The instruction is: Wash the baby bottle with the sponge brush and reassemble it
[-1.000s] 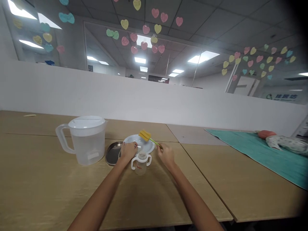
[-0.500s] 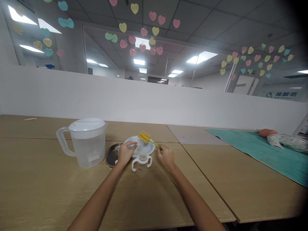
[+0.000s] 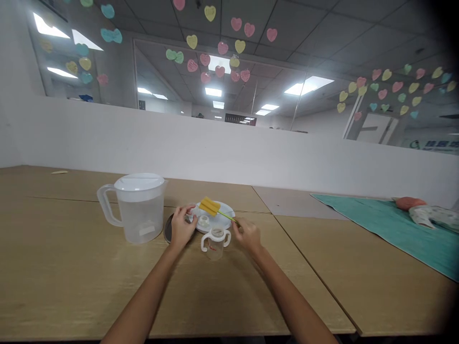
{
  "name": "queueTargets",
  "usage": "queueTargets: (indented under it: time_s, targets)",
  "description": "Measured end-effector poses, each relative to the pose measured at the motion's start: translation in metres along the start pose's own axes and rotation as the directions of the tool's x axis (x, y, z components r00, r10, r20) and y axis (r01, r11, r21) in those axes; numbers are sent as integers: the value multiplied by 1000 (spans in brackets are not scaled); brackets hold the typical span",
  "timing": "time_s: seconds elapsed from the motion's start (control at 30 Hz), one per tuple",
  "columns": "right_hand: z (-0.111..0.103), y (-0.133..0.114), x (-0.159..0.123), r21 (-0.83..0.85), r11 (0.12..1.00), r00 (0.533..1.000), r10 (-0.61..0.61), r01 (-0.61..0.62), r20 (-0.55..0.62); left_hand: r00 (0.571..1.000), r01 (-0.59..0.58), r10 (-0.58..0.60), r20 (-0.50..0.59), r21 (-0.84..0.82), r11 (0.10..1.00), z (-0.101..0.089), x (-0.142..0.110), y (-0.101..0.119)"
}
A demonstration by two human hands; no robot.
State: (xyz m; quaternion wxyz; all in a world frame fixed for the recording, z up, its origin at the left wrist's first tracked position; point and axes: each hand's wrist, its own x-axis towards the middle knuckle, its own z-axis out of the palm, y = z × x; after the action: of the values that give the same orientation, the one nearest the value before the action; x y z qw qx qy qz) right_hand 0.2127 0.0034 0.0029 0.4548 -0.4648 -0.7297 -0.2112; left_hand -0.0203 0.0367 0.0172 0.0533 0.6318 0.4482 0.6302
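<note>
The right hand (image 3: 249,234) pinches the thin green handle of a yellow sponge bottle brush (image 3: 209,206) near its end, thumb against curled fingers. The brush slants up and to the left, its head over the white plate (image 3: 228,209). The left hand (image 3: 182,229) is on the near-left side of that plate, fingers curved and parted from the thumb, with nothing clearly seen between them; its fingertips are near the sponge but do not seem to grip it. On the plate, below the sponge, is a small white bottle part (image 3: 203,220), too small to identify exactly.

The two-handled baby bottle (image 3: 215,248) stands upright on the table (image 3: 215,301) with its mouth uncovered, just in front of the plate and between the forearms. A dark metal dish (image 3: 168,230) is partly hidden by the left hand, and the lidded pitcher (image 3: 141,215) stands to its left.

For good control of the brush, a grip nearer the sponge would make it bend less, since such a thin handle probably flexes under pressure. The left fingers would do best to steady the white part by its edge, clear of the sponge. Both wrists should pass wide of the bottle, whose side handles could easily be caught and tip it over
</note>
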Motion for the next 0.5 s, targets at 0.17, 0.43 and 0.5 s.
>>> queueTargets:
  time_s: [0.17,0.43,0.5]
  targets:
    - [-2,-2,1,6,999,999,-33,33,-5,978,-188,203,-51,219,958,0,-5,5]
    - [-6,-8,2,7,994,994,-106,106,-12,960,-249,272,-65,246,937,1,-7,7]
    - [-7,-10,2,10,990,990,-143,142,22,954,-271,295,-59,256,928,1,-9,7]
